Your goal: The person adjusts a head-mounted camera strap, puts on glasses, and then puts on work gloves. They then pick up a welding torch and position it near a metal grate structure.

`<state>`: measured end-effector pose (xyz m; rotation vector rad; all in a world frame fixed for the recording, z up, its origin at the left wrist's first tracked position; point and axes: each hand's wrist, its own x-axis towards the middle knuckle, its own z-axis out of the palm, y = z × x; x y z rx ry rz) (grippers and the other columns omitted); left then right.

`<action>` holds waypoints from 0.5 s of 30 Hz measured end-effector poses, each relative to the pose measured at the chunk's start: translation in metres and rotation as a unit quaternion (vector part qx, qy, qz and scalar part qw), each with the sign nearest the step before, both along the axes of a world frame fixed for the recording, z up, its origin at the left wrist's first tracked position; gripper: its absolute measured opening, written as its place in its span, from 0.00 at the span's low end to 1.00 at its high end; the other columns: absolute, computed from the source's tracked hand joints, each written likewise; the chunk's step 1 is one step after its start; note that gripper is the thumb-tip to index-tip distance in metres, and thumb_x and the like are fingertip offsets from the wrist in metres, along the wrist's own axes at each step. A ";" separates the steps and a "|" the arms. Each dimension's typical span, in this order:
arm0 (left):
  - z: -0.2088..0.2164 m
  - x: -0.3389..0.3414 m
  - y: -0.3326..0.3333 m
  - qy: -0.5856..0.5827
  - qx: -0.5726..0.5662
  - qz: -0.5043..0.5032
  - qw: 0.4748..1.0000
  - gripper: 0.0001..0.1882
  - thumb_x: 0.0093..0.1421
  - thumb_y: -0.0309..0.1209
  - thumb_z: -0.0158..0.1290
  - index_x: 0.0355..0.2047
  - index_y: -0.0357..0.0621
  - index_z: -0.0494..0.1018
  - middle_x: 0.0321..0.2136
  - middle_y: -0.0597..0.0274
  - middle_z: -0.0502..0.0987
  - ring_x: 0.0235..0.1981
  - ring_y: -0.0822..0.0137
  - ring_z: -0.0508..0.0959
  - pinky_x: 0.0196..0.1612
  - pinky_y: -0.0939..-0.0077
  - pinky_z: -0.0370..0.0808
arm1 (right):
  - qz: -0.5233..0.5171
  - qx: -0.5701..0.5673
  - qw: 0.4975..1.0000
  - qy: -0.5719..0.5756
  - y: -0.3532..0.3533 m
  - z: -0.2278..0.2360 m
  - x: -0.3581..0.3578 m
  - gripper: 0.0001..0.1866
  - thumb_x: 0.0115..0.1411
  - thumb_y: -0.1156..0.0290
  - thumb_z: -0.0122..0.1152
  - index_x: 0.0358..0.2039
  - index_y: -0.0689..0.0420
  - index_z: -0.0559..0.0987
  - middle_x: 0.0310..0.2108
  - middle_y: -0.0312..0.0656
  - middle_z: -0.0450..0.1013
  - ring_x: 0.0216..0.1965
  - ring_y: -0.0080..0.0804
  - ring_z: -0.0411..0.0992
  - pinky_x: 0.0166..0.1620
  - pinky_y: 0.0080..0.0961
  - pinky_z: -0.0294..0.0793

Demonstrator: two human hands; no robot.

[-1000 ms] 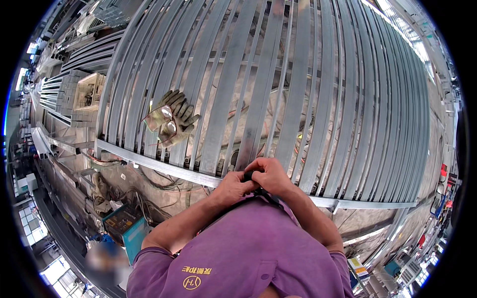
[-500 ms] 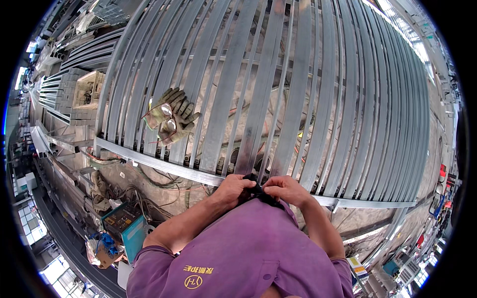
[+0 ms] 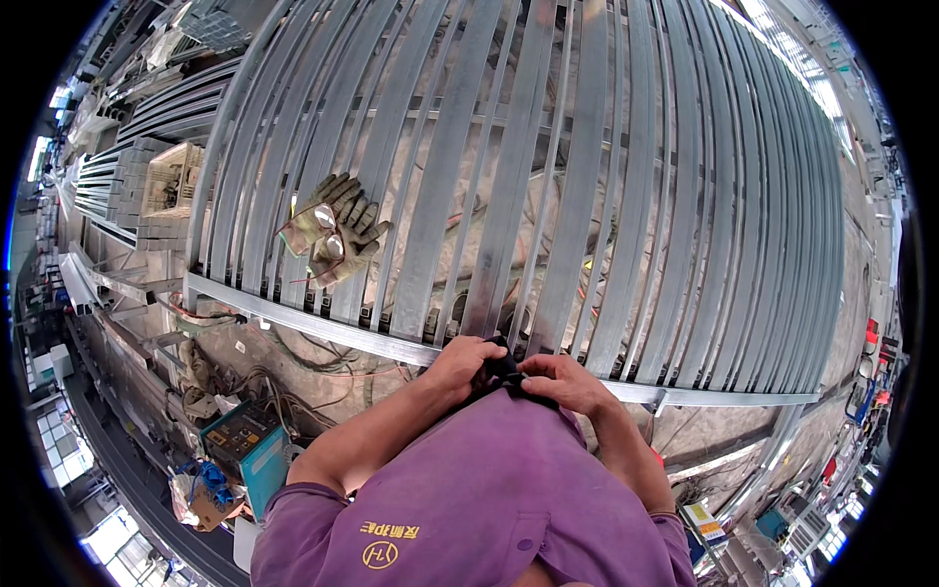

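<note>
black item [image 3: 503,368] | soft-looking, bunched | held at front hem of purple shirt [image 3: 460,470]

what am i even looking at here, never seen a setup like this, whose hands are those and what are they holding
There's no machine: these are one person's bare hands, seen by a fisheye camera worn on the head, looking down, so straight edges curve. The left hand holds a black item at the front of the purple shirt; the right hand touches it. I can't tell exactly what it is. Ahead are long grey metal bars, with work gloves and glasses lying on them.
</note>
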<state>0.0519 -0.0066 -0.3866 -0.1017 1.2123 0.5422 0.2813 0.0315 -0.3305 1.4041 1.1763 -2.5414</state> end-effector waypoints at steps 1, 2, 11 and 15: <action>-0.002 0.003 0.001 0.003 -0.004 -0.002 1.000 0.04 0.64 0.25 0.59 0.31 0.41 0.77 0.23 0.64 0.77 0.18 0.71 0.72 0.21 0.75 0.68 | 0.000 -0.002 1.000 0.001 -0.002 -0.006 0.004 0.17 0.69 0.65 0.63 0.52 0.64 0.82 0.42 0.33 0.80 0.43 0.18 0.74 0.49 0.20 0.74; -0.002 0.004 0.001 0.014 0.005 -0.011 1.000 0.05 0.63 0.26 0.59 0.30 0.41 0.77 0.22 0.65 0.76 0.17 0.71 0.71 0.21 0.75 0.66 | -0.001 -0.005 1.000 0.002 -0.004 -0.010 0.007 0.18 0.70 0.65 0.63 0.52 0.64 0.82 0.43 0.33 0.80 0.44 0.18 0.74 0.50 0.20 0.74; -0.004 0.005 0.001 0.031 0.023 -0.037 0.999 0.08 0.64 0.30 0.59 0.27 0.43 0.77 0.21 0.66 0.74 0.17 0.72 0.70 0.19 0.75 0.66 | -0.033 -0.029 0.999 0.017 -0.017 -0.017 0.016 0.20 0.74 0.59 0.56 0.52 0.62 0.83 0.41 0.33 0.80 0.44 0.18 0.73 0.50 0.20 0.72; 0.000 0.003 0.001 0.030 0.025 -0.024 0.999 0.08 0.66 0.31 0.58 0.29 0.43 0.77 0.22 0.66 0.76 0.17 0.73 0.71 0.21 0.76 0.68 | -0.062 -0.051 0.996 0.038 -0.017 -0.009 0.017 0.20 0.73 0.60 0.57 0.53 0.63 0.83 0.43 0.33 0.80 0.45 0.19 0.74 0.51 0.21 0.72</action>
